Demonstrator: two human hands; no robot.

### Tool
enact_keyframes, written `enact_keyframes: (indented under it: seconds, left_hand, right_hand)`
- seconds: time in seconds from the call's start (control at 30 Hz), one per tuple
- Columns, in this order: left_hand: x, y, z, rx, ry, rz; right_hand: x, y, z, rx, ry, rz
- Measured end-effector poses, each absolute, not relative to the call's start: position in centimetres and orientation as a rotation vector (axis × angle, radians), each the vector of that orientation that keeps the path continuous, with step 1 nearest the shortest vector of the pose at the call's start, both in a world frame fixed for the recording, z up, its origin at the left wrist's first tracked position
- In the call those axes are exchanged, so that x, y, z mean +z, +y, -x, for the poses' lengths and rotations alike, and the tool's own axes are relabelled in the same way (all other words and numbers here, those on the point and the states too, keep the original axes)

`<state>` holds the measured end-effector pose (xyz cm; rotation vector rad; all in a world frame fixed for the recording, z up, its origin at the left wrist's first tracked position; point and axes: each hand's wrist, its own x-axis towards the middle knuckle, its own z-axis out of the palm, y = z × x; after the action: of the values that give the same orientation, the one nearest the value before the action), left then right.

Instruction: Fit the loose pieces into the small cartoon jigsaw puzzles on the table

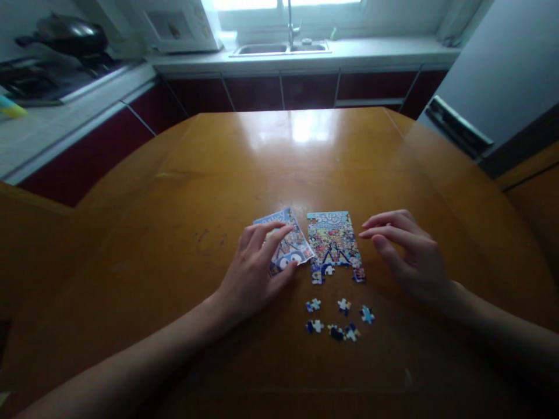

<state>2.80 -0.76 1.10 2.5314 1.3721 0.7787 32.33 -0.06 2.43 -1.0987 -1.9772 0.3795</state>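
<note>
A partly assembled jigsaw puzzle (332,240) lies on the wooden table, with gaps along its lower edge and at its top left corner. Left of it is a printed picture card (301,238), tilted and touching or nearly touching the puzzle. My left hand (257,262) rests over the card, thumb and fingers apart, covering part of it. Just right of the puzzle, my right hand (408,256) is open with fingers stretched loosely and nothing visible in them. Several loose puzzle pieces, among them a light blue piece (367,315) and a dark piece (336,333), lie below the puzzle.
The wooden table (209,174) has a rounded outline. Beyond it runs a counter (371,52) with a sink (262,50) and a microwave (179,26). A pan (70,38) sits on the stove at left; a fridge-like appliance (502,75) stands at right.
</note>
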Motion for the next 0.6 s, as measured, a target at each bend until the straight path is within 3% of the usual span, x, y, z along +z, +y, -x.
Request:
enact_keyframes:
  seconds: [0.23,0.6]
  left_hand:
    - [0.7,0.4,0.3,0.486,1.366,-2.492]
    - [1.7,-1.8,-0.8,0.961,1.204,-2.563]
  right_hand:
    - [2.1,0.3,-32.5,0.405,-1.994,1.117]
    - [3.2,0.3,-33.0,0.282,-1.963,1.143]
